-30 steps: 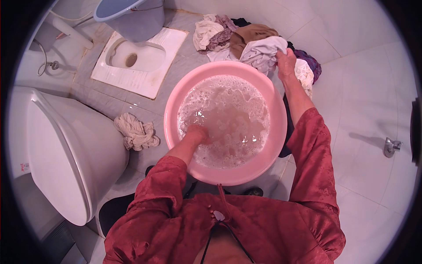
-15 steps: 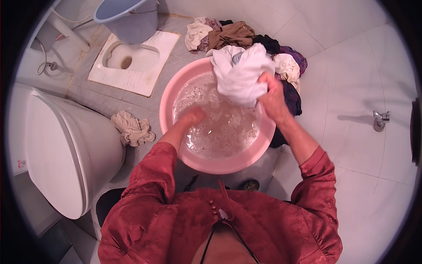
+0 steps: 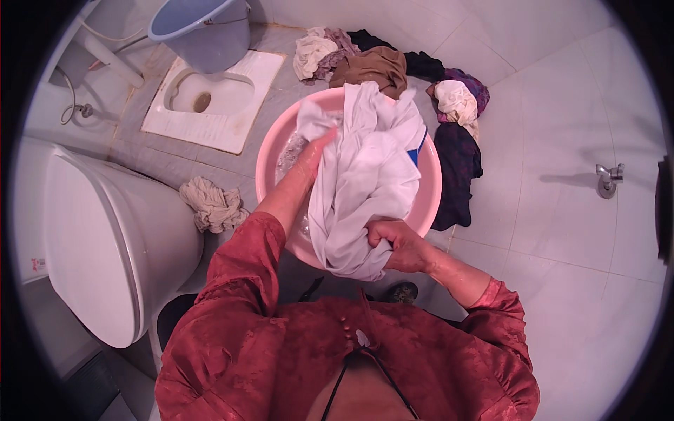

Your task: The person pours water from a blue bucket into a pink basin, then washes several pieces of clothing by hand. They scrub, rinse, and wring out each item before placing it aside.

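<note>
A large white garment with a blue patch at its right side lies spread across a pink basin of soapy water. My right hand is closed on the garment's near right edge, over the basin's near rim. At the garment's left side, my left hand reaches in with its fingers stretched out against the cloth; part of its fingers is hidden by the folds. Sudsy water shows only in a strip at the basin's left.
Behind the basin lie a brown cloth and several other clothes, with a dark garment at its right. A beige cloth lies beside the white toilet. A blue bucket stands by the squat toilet. A tap juts from the right wall.
My right hand has drawn the bunched white garment from the basin's far right toward me, spreading it over the water. My left hand has moved up from the water to the cloth.
</note>
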A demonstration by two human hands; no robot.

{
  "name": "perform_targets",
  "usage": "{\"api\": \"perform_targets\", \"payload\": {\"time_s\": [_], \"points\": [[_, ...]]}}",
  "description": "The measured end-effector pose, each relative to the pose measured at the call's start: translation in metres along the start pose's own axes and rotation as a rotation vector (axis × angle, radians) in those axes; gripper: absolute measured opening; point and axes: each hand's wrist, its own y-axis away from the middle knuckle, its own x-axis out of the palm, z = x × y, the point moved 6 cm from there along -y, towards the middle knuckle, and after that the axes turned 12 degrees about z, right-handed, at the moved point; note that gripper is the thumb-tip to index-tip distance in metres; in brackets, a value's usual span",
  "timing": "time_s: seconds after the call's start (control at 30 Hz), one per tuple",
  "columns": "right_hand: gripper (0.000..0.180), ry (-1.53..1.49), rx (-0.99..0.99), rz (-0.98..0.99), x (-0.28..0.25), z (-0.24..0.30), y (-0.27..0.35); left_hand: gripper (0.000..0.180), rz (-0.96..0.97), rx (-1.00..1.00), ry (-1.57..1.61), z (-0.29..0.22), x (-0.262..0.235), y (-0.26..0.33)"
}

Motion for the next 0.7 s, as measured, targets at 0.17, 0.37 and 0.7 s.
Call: {"api": "perform_targets", "payload": {"time_s": [0.17, 0.37, 0.7], "points": [[0.027, -0.442, 0.201, -0.096, -0.006, -0.068, 0.012, 0.048, -0.343, -0.079, -0.520, 0.028, -0.062, 0.014], [0.022, -1.041, 0.218, -0.561, -0.045, -0.091, 0.022, 0.048, -0.117, -0.379, -1.385, 0.006, -0.057, 0.038], [0.062, 0.345, 0.292, -0.506, -0.097, -0.123, 0.036, 0.105, -0.151, -0.305, -1.977, -0.013, 0.016, 0.069]]}}
